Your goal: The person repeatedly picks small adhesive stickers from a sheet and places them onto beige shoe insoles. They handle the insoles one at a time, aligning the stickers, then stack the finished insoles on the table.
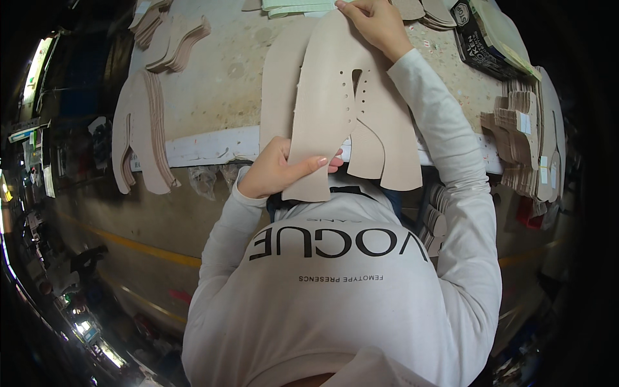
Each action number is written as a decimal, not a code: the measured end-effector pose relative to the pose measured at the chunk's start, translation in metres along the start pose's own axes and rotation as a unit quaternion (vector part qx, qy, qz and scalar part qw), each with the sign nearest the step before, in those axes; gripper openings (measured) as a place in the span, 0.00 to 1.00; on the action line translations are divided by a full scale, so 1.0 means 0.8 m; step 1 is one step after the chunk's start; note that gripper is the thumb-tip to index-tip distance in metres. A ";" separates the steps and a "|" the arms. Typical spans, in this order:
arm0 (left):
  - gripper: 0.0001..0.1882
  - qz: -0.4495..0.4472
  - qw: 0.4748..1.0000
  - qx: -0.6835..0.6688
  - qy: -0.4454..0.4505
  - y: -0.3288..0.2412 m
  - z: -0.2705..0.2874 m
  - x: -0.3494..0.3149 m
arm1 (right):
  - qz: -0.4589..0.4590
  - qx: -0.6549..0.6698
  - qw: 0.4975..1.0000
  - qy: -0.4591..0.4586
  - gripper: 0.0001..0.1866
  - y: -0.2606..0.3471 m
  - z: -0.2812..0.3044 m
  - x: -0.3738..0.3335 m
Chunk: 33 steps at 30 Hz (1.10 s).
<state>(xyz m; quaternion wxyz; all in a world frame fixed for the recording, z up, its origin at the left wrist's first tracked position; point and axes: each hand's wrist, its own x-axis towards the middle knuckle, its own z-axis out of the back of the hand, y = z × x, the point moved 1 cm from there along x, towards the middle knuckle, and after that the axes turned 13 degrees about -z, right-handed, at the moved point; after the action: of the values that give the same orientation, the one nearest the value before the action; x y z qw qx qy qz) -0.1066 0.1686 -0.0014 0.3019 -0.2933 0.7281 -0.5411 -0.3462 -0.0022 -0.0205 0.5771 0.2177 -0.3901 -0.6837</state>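
Note:
A beige shoe upper piece (316, 109), cut in a forked shape with rows of punched holes by its slit, is held up over the near edge of the table. My left hand (274, 171) is closed on its lower left leg, thumb on top and fingertips showing beyond the inner edge. My right hand (380, 24) pinches the rounded top end. Behind it, another beige piece (274, 97) shows at the left, lying partly hidden on the table. On the right, the forked legs overlap a smaller curved flap (367, 155).
Stacks of forked beige pieces (145, 129) hang over the table's near left edge. Curved pieces (180, 45) lie behind them. At right stand more stacks (519, 126) and a black box (480, 42). Pale green sheets (296, 6) lie at the far side of the worktable (222, 77).

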 end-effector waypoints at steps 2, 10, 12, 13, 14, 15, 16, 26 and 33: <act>0.15 0.007 1.000 0.006 0.016 0.002 0.000 -0.010 | -0.016 -0.017 1.000 0.012 0.21 -0.002 -0.002 0.001; 0.14 0.058 0.989 0.087 0.105 -0.002 0.008 -0.040 | -0.005 0.051 0.998 0.020 0.20 -0.024 -0.015 0.012; 0.15 0.075 0.972 0.130 0.178 -0.022 0.019 -0.041 | -0.017 0.075 0.994 0.071 0.21 -0.030 -0.021 0.015; 0.15 0.067 0.955 0.173 0.230 -0.037 0.029 -0.039 | -0.022 0.083 0.991 0.107 0.22 -0.032 -0.023 0.015; 0.15 0.056 0.934 0.214 0.281 -0.054 0.041 -0.037 | -0.026 0.090 0.985 0.142 0.24 -0.031 -0.024 0.016; 0.16 0.034 0.925 0.210 0.314 -0.073 0.056 -0.031 | -0.046 0.111 0.982 0.144 0.24 -0.030 -0.024 0.015; 0.17 0.010 0.915 0.204 0.348 -0.093 0.073 -0.021 | -0.065 0.131 0.978 0.145 0.23 -0.027 -0.024 0.012; 0.26 0.005 0.996 0.089 0.024 -0.047 0.108 0.201 | -0.050 0.192 0.956 0.218 0.21 0.030 0.008 -0.017; 0.24 -0.120 0.980 -0.036 -0.152 -0.026 0.083 0.195 | -0.067 0.282 0.934 0.207 0.22 0.007 0.028 -0.043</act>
<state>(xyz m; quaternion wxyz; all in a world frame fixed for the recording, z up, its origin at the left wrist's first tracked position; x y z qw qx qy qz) -0.1548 0.0050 -0.0158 0.3309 -0.4682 0.6522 -0.4959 -0.3510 0.0366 -0.0078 0.5127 0.5339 -0.4235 -0.5222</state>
